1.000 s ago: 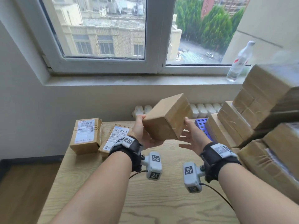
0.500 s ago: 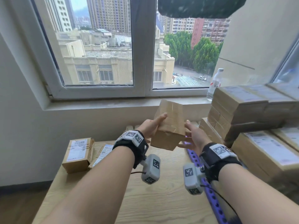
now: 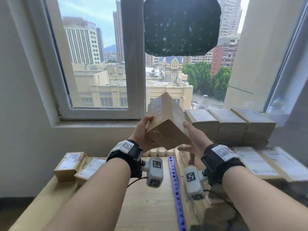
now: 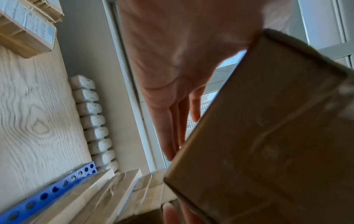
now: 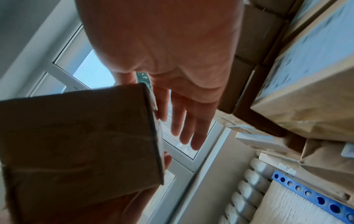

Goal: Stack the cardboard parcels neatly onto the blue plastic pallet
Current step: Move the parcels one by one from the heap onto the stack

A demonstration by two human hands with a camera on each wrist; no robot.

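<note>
A plain cardboard parcel (image 3: pixel 166 125) hangs tilted in the air in front of the window, one corner up. My left hand (image 3: pixel 142 132) holds its lower left side, with the thumb on the near face and straight fingers (image 4: pixel 172 128) behind it. Flat against its right side lies my right hand (image 3: pixel 191 139), fingers (image 5: pixel 191 128) straight and spread, thumb under the bottom edge. The blue plastic pallet (image 3: pixel 175 189) shows only as a perforated edge on the table. Stacked parcels (image 3: pixel 230 124) cover it to the right, with labelled ones (image 3: pixel 260 162) lower down.
Two labelled parcels (image 3: pixel 70 164) (image 3: pixel 90 169) lie at the far left of the wooden table (image 3: pixel 146 205). A white radiator (image 3: pixel 158 151) runs behind the table under the window sill. A water bottle (image 3: pixel 204 101) stands on the sill. A dark blurred shape (image 3: pixel 181 25) hangs at top.
The parcel has risen and tipped steeper, drifting right toward the stack. Both hands stayed on it. My view has lifted toward the window.
</note>
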